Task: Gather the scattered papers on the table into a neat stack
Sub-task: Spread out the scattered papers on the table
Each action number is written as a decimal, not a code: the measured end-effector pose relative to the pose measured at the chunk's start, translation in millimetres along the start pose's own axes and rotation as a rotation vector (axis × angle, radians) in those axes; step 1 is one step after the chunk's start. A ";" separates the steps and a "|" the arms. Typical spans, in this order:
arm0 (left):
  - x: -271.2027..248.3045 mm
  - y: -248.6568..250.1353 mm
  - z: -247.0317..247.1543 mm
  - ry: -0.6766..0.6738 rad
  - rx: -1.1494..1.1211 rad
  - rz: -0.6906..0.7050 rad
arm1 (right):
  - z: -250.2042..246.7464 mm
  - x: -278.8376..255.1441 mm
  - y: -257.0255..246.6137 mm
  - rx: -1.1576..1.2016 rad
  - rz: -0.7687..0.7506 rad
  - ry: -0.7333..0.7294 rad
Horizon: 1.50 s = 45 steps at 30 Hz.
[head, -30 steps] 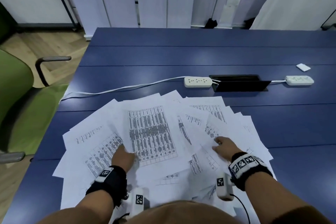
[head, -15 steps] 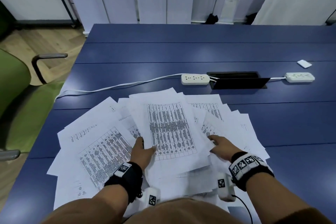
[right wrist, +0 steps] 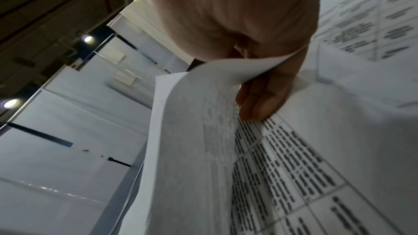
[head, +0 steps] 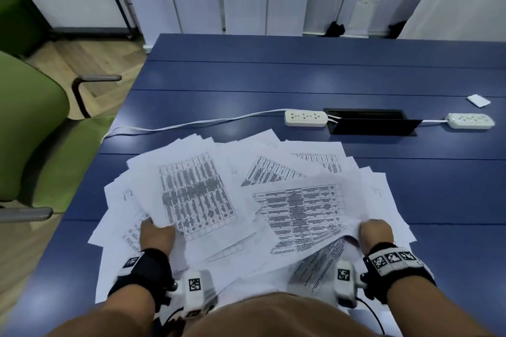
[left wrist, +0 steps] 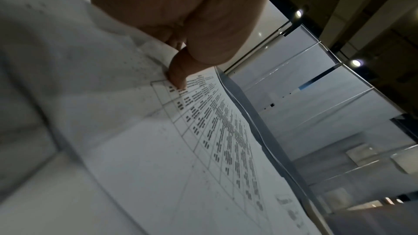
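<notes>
Several printed white papers [head: 276,161] lie fanned and overlapping on the blue table [head: 301,74], near its front edge. My left hand [head: 157,235] pinches the near edge of a sheet with a dense table [head: 197,194]; in the left wrist view the thumb [left wrist: 178,76] presses on top of that sheet [left wrist: 203,149]. My right hand [head: 375,232] grips the near right corner of another table sheet [head: 301,213], lifted and curled off the pile. In the right wrist view its fingers [right wrist: 260,104] curl round the bent sheet [right wrist: 192,131].
Two white power strips [head: 305,118] [head: 471,121] flank a black cable box [head: 369,124] beyond the papers, and a white cord [head: 191,124] runs to the left edge. A small white card [head: 478,100] lies far right. A green chair [head: 30,145] stands at the left.
My left hand has carried the dense table sheet from the middle to the left. My right hand has moved right and taken hold of another sheet, lifting its corner.
</notes>
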<state>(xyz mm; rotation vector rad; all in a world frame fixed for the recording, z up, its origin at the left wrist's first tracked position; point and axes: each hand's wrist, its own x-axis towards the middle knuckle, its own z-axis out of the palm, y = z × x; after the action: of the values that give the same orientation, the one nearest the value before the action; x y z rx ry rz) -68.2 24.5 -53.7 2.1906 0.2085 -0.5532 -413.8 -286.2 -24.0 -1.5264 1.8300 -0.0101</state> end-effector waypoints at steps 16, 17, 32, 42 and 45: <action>7.3 -23.7 -59.8 0.121 0.438 -0.035 | 27.5 -46.0 -23.9 0.368 -0.175 -0.188; 7.6 -24.9 -60.7 0.102 0.458 0.003 | 28.7 -45.3 -24.0 0.350 -0.168 -0.072; 14.9 -33.2 -70.2 0.089 0.300 0.186 | 57.4 -100.9 -44.7 0.309 -0.030 -0.696; 24.7 -0.4 -95.0 0.220 -0.160 0.332 | 68.7 -94.1 -53.1 0.476 -0.022 -0.302; 30.5 6.2 -101.6 0.262 -0.216 0.319 | 68.4 -102.1 -56.1 0.174 0.021 -0.487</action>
<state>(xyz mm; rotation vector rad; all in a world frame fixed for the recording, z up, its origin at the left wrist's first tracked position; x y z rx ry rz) -6.9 98.2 -7.9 2.0249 0.0505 -0.0617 -328.1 -185.9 4.8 -1.2545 1.4173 0.1915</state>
